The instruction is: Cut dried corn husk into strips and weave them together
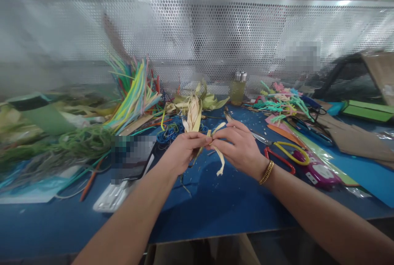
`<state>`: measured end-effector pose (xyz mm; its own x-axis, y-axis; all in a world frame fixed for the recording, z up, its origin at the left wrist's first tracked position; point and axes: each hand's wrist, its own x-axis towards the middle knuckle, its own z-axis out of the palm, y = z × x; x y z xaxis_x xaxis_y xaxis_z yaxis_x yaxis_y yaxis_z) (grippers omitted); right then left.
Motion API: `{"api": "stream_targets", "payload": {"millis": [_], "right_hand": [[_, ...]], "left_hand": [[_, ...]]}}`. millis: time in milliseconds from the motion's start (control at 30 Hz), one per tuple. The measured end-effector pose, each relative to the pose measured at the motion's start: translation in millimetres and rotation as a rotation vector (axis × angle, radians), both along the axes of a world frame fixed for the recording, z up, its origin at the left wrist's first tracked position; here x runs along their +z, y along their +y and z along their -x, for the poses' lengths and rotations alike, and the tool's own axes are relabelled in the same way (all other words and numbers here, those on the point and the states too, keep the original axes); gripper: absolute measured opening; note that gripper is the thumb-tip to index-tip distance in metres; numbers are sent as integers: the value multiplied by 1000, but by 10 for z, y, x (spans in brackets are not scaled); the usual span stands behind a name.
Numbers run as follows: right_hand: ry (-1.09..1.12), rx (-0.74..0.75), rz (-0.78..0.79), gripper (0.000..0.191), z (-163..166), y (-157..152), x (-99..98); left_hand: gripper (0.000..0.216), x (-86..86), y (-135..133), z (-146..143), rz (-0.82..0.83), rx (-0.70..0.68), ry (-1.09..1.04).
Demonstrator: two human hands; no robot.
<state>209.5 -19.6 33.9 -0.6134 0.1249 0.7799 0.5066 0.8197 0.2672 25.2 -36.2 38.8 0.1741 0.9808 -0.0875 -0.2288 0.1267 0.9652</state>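
Observation:
My left hand (181,150) is closed around a bundle of pale dried husk strips (193,115) that stands up from its fingers. My right hand (238,144), with a gold bangle on the wrist, pinches a thin husk strip (219,159) that curls down below it. The fingertips of both hands meet above the blue table (215,203). A small heap of blue rubber bands (168,133) lies just beyond my left hand.
Scissors with yellow and red handles (283,152) and a pink device (317,170) lie right of my right hand. Coloured strips (135,88) fan up at the left, green fibre (76,142) beside them. A small jar (238,90), coloured twisted pieces (281,101) and a perforated metal screen (215,39) stand behind.

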Motion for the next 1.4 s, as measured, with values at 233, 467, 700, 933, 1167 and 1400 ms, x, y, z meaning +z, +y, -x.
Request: {"api": "stream_targets", "payload": {"millis": [233, 467, 700, 933, 1167, 1400], "right_hand": [[-53, 8, 18, 11, -22, 12, 15], [8, 7, 103, 14, -35, 42, -19], [303, 83, 555, 10, 37, 7, -57], [693, 182, 1109, 18, 128, -21, -171], [858, 415, 1524, 24, 133, -16, -127], [781, 526, 1643, 19, 50, 17, -90]], "left_hand": [[23, -18, -8, 4, -111, 28, 153], [21, -56, -4, -65, -148, 130, 105], [14, 39, -38, -34, -303, 149, 316], [15, 40, -34, -9, -304, 89, 378], [17, 3, -25, 13, -303, 17, 360], [19, 54, -27, 60, -314, -89, 492]]}}
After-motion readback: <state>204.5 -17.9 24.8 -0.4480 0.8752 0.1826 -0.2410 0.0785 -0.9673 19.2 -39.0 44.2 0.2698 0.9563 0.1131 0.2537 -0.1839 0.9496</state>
